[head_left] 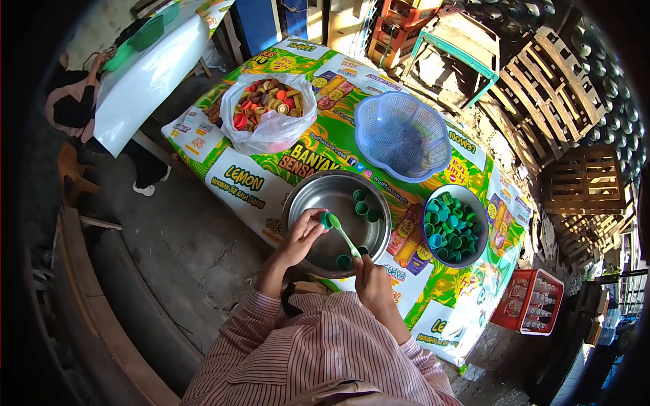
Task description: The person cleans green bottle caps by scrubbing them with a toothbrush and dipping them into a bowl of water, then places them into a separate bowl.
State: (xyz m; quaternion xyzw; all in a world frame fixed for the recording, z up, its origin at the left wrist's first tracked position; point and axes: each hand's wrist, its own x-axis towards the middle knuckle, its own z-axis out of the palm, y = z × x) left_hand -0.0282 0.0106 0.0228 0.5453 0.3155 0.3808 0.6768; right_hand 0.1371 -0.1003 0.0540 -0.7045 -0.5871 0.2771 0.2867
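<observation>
Over a steel basin (306,194), my left hand (300,238) pinches a green bottle cap (326,220) between thumb and fingers. My right hand (374,285) is closed around a green and white toothbrush (346,238), whose head meets the cap's edge. Several more green caps (361,207) lie inside the basin. Right of it stands a bowl (425,227) heaped with green caps (452,223). Beyond the basin sits a blue plastic colander (403,132). A white plastic bag (261,139) at the table's far left holds many red, yellow and brown caps (271,105).
A printed green and white cloth (244,177) covers the table. To the right on the floor is a red crate (531,301) of bottles. Wooden pallets (538,95) lean behind. At upper left, another person (74,108) is beside a white-topped table (145,88).
</observation>
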